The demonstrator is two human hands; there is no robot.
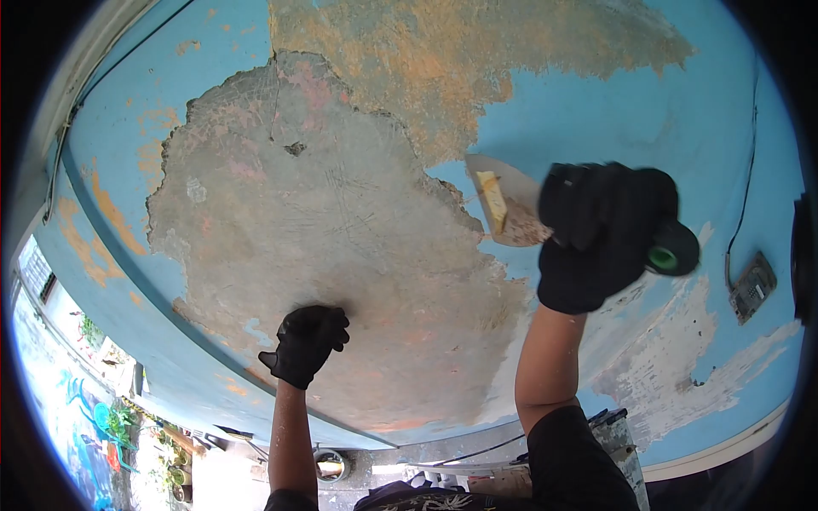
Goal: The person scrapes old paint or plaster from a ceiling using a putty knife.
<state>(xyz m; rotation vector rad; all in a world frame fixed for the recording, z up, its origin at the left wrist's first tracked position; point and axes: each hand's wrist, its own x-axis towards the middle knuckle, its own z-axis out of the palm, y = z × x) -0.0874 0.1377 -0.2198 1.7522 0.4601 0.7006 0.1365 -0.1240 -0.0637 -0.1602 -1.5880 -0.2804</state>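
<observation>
My right hand (601,234), in a black glove, is wrapped round the dark handle of a broad-bladed scraper (518,187); a green ring shows at the handle's end. The blade points left, its edge at the ragged border between the blue paint (554,111) and the bare grey patch (341,204). A yellowish flake (492,203) and crumbs lie on the blade. Lower left, my left hand (307,345), also in a black glove, rests at the grey patch with its thumb apart from the bent fingers and no tool in it.
Orange-stained plaster (409,68) spreads along the top of the wall. A socket box (753,288) hangs on a cable at the right. Below stand a round bucket (331,466) and a paint-spattered support (615,443). Plants (122,426) show at the lower left.
</observation>
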